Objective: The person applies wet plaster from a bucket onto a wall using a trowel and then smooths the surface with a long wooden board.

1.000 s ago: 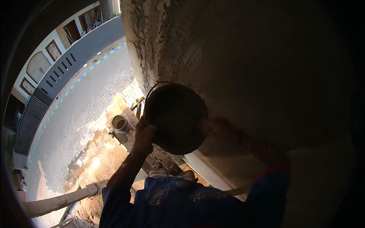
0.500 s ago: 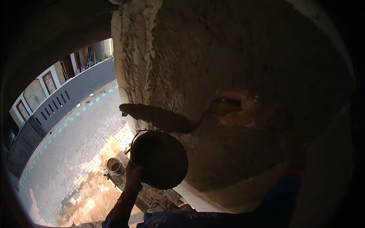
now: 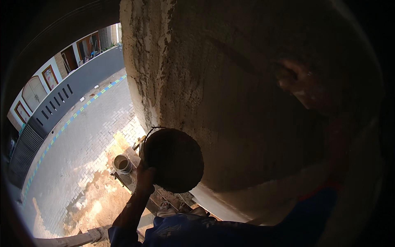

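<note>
My left hand point(image 3: 146, 175) grips the rim of a dark round bucket point(image 3: 173, 160) that has a thin wire handle. What the bucket holds is lost in shadow. On the right, my right hand point(image 3: 295, 78) is closed round the handle of a trowel point(image 3: 236, 54). The trowel's long blade is only a dim shape in front of the rough plastered wall point(image 3: 205, 94), pointing up and left from the hand. Whether the blade touches the wall I cannot tell.
Below me are wooden scaffold planks point(image 3: 154, 201), with my feet on them. A smaller pail point(image 3: 122, 164) stands on the planks to the left. Farther down lies a paved street point(image 3: 90, 127), with a grey boundary wall point(image 3: 88, 74) beyond. A pole point(image 3: 78, 239) crosses the lower left.
My right hand and the trowel have moved up and to the right, away from above the bucket to higher on the wall. My left hand still holds the bucket, now slightly higher in view.
</note>
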{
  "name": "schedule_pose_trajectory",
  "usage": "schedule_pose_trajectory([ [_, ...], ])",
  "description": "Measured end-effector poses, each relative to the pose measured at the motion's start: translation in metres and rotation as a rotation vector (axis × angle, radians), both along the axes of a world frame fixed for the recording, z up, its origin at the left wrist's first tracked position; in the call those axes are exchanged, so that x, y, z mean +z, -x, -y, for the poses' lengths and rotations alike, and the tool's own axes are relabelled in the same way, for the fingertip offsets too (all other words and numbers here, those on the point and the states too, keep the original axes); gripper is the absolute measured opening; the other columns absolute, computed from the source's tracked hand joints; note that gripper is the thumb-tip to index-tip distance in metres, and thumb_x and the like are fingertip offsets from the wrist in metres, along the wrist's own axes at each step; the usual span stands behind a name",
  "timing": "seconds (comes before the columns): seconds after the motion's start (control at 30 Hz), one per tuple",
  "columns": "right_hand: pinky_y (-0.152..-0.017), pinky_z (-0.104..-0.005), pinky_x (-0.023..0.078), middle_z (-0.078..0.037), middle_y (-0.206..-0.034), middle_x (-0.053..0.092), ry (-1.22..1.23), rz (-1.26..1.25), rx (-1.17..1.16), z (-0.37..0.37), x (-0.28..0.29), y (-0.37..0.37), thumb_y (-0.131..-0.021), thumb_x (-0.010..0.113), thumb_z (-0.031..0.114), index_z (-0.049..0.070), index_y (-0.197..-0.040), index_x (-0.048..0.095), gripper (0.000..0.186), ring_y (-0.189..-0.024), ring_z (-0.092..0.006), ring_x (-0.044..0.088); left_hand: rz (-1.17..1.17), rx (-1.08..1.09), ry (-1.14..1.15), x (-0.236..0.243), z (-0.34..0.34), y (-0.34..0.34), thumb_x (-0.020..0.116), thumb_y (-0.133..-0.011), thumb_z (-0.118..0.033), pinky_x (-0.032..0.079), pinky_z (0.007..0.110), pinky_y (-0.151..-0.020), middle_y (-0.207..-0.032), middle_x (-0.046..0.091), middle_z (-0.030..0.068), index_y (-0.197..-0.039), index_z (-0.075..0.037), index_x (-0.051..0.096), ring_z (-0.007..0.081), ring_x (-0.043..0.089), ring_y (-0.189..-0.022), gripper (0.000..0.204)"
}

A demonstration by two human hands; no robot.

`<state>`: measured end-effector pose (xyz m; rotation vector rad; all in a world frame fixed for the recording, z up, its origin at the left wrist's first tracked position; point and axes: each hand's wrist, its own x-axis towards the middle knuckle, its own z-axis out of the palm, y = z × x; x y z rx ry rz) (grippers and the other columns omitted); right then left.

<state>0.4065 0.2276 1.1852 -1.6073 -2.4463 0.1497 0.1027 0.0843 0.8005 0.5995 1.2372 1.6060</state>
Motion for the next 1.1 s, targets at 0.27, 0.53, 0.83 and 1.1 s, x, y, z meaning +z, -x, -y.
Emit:
schedule_pose_trajectory([
  [0.27, -0.073, -0.039, 0.051, -0.015, -0.108, 0.055, -0.465, 0.692, 0.607, 0.006, -0.251, 0.038, -0.078, 0.058, 0.025, 0.007, -0.117, 0.05, 0.044, -0.09, -0.0281, 0.059, 0.008, -0.042, -0.045, 0.026, -0.009, -0.004, 0.049, -0.068, 0.002, 0.047, 0.029, -0.079, -0.106, 0.059, 0.0094, -0.121, 0.003, 0.047, 0.0168, 0.057, -0.093, 0.053],
  [0.53, -0.071, -0.039, 0.051, -0.017, -0.09, 0.06, 0.399, -0.137, 0.619, 0.019, -0.338, 0.031, -0.08, 0.059, 0.023, 0.008, -0.112, 0.054, 0.035, -0.079, -0.0327, 0.06, 0.024, -0.179, -0.146, 0.027, -0.025, -0.002, 0.052, -0.067, -0.002, 0.043, 0.031, -0.09, -0.115, 0.055, 0.0104, -0.125, 0.002, 0.044, 0.0185, 0.053, -0.104, 0.059],
  [0.83, -0.082, -0.0342, 0.047, -0.013, -0.102, 0.061, 0.602, -0.496, 0.448, 0.023, -0.276, 0.033, -0.082, 0.062, 0.017, 0.004, -0.114, 0.052, 0.036, -0.096, -0.0247, 0.06, 0.087, -0.19, -0.069, 0.035, -0.015, 0.016, 0.053, -0.07, -0.002, 0.047, 0.03, -0.082, -0.107, 0.058, 0.0092, -0.124, 0.001, 0.045, 0.017, 0.057, -0.094, 0.054],
  [1.1, -0.082, -0.0333, 0.046, -0.009, -0.106, 0.061, 0.499, -0.179, 0.491, 0.024, -0.106, 0.041, -0.079, 0.066, 0.023, 0.007, -0.116, 0.049, 0.044, -0.093, -0.0224, 0.06, -0.004, -0.047, -0.09, 0.015, -0.012, 0.013, 0.053, -0.069, -0.002, 0.049, 0.025, -0.064, -0.092, 0.06, 0.0058, -0.116, 0.003, 0.05, 0.014, 0.059, -0.077, 0.047],
])
